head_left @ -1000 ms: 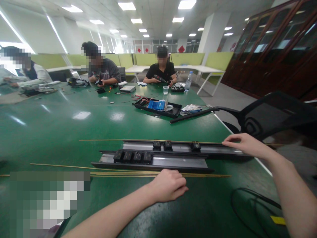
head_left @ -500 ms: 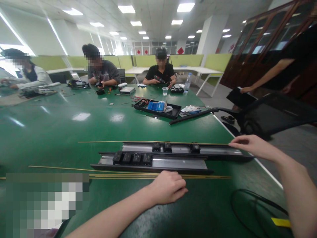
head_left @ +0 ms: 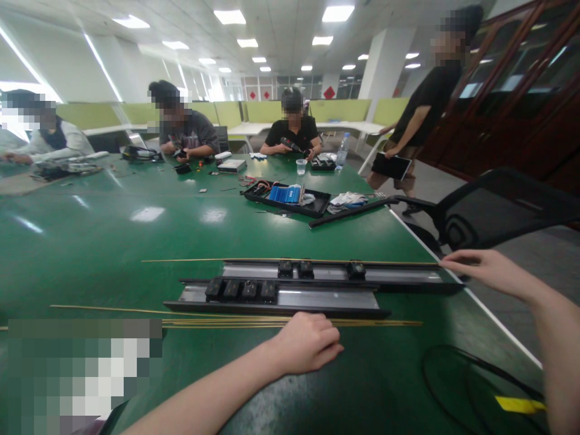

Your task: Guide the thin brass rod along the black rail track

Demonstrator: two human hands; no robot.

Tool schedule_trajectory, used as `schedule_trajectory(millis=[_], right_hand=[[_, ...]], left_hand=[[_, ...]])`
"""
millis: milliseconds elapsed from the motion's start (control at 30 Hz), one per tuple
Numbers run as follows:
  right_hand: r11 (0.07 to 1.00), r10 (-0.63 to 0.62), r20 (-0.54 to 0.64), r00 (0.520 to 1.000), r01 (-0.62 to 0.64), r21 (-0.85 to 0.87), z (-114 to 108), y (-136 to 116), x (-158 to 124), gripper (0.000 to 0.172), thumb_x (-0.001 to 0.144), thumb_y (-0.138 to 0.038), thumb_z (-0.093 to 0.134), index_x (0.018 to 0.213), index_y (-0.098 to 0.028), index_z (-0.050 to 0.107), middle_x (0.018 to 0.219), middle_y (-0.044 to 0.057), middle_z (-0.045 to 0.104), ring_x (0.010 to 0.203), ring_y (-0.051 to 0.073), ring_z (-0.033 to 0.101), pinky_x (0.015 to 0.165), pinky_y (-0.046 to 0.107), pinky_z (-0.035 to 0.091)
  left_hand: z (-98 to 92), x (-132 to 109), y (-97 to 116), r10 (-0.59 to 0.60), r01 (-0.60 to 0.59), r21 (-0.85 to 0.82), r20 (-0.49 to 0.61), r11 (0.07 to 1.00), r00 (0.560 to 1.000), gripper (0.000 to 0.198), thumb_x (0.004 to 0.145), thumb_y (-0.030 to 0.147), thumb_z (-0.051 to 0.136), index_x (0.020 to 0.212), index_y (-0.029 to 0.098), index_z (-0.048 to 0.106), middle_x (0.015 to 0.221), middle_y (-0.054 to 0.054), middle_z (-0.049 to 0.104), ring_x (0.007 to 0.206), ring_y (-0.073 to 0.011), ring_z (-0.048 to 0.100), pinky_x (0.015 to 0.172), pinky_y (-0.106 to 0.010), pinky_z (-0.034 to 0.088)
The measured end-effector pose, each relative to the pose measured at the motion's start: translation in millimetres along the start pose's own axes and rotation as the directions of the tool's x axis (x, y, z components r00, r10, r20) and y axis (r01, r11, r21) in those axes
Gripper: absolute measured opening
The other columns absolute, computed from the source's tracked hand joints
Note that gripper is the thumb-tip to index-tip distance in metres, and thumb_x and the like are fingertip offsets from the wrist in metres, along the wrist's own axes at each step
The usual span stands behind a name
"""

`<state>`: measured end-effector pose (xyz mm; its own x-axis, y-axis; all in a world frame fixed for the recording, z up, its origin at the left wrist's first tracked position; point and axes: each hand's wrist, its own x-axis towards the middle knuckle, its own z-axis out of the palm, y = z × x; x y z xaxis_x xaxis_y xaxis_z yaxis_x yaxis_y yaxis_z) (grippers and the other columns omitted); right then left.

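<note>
My right hand [head_left: 487, 269] is at the right table edge, thumb and fingertips pinched on the right end of a thin brass-coloured rod [head_left: 181, 260]. That rod runs along the far side of a black-edged metal rail [head_left: 403, 276] with 3 black blocks on it. In front lies a second rail [head_left: 326, 298] carrying several black blocks [head_left: 232, 289] at its left. My left hand [head_left: 310, 341] rests on the table, fingers curled, at the near side of several more brass-coloured rods [head_left: 217, 322]. What is under its fingers is hidden.
A black tray [head_left: 312, 208] with a blue finned part, a white cloth [head_left: 348, 201] and a black bar [head_left: 348, 214] lie farther back. A black cable [head_left: 426, 362] loops at front right. Co-workers sit across the table; another person stands beyond the mesh chair [head_left: 502, 208].
My right hand has slid to the right along the rod, whose left end stays nearly in place. My left hand has not moved. The standing person has moved left, into fuller view.
</note>
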<state>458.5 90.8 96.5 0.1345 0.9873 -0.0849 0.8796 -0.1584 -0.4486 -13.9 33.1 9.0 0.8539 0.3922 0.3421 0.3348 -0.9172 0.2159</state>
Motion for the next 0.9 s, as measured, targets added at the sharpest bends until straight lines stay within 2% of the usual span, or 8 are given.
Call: schedule_trajectory(millis=[200, 467, 733, 900], right_hand=[[0.998, 0.062, -0.040, 0.997, -0.061, 0.012, -4.4, 19.2, 0.5, 0.049, 0.069, -0.066, 0.068, 0.092, -0.024, 0.079, 0.105, 0.008, 0.076, 0.101, 0.033, 0.068, 0.095, 0.041, 0.049], [0.995, 0.103, -0.101, 0.989, -0.103, 0.013, -6.9, 29.4, -0.9, 0.046, 0.064, -0.066, 0.070, 0.088, -0.027, 0.080, 0.106, 0.009, 0.076, 0.106, 0.038, 0.066, 0.097, 0.047, 0.047], [0.983, 0.180, -0.187, 0.966, -0.172, 0.056, -7.8, 28.9, -5.3, 0.056, 0.053, -0.069, 0.070, 0.086, -0.025, 0.079, 0.107, 0.010, 0.076, 0.109, 0.038, 0.065, 0.102, 0.048, 0.045], [0.989, 0.146, -0.225, 0.963, -0.137, 0.055, -6.3, 42.1, -4.0, 0.053, 0.054, -0.069, 0.069, 0.085, -0.027, 0.078, 0.112, 0.010, 0.075, 0.115, 0.038, 0.063, 0.103, 0.048, 0.045]], left_hand=[[3.2, -0.6, -0.9, 0.005, -0.005, -0.004, -0.003, 1.000, 1.000, 0.026, 0.100, 0.034, 0.053, 0.079, 0.019, 0.054, 0.077, -0.001, 0.064, 0.073, -0.0141, 0.062, 0.063, -0.027, 0.042], [1.6, -0.8, -0.2, 0.013, -0.013, -0.011, -0.013, 1.000, 1.000, 0.026, 0.100, 0.034, 0.053, 0.078, 0.019, 0.054, 0.076, -0.001, 0.064, 0.071, -0.0140, 0.061, 0.061, -0.027, 0.041], [0.0, -0.1, 0.0, 0.008, -0.008, -0.016, 0.002, 1.000, 1.000, 0.027, 0.101, 0.034, 0.052, 0.079, 0.019, 0.055, 0.075, -0.002, 0.063, 0.071, -0.0142, 0.061, 0.061, -0.026, 0.041], [4.3, -1.5, -1.1, 0.005, -0.005, -0.009, -0.012, 1.000, 1.000, 0.026, 0.100, 0.034, 0.053, 0.079, 0.019, 0.055, 0.076, -0.001, 0.064, 0.073, -0.0144, 0.062, 0.062, -0.027, 0.042]])
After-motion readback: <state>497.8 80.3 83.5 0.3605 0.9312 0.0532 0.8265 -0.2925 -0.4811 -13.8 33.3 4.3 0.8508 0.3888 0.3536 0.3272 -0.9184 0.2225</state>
